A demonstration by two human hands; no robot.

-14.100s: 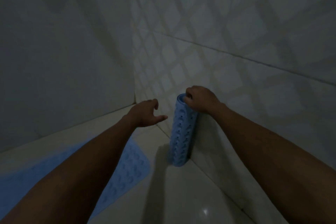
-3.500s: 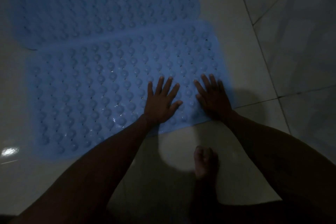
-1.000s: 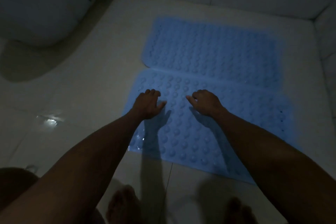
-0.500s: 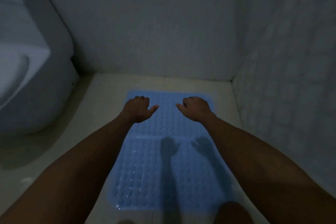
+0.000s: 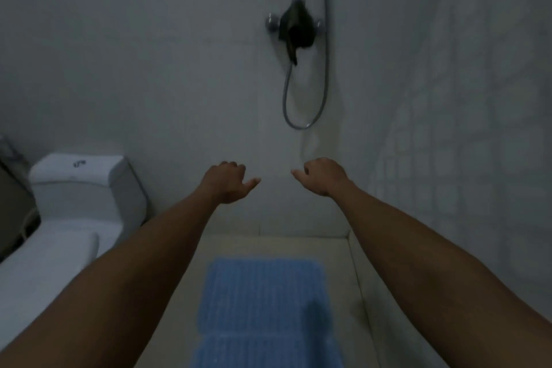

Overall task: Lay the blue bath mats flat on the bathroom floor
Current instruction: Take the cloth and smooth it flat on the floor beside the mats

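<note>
Two blue studded bath mats lie flat on the pale floor, end to end. The far mat (image 5: 264,293) reaches toward the back wall, and the near mat (image 5: 267,351) runs off the bottom edge. My left hand (image 5: 228,182) and my right hand (image 5: 321,175) hang in the air in front of the back wall, well above the mats. Both hold nothing, with fingers loosely curled and thumbs sticking out toward each other.
A white toilet (image 5: 68,218) stands at the left against the back wall. A dark shower mixer (image 5: 295,28) with a looped hose (image 5: 304,98) hangs on the back wall. A tiled wall (image 5: 463,158) closes the right side next to the mats.
My view has tilted up from the floor to the back wall. Both hands lifted off the near mat and rose; the mats stay flat.
</note>
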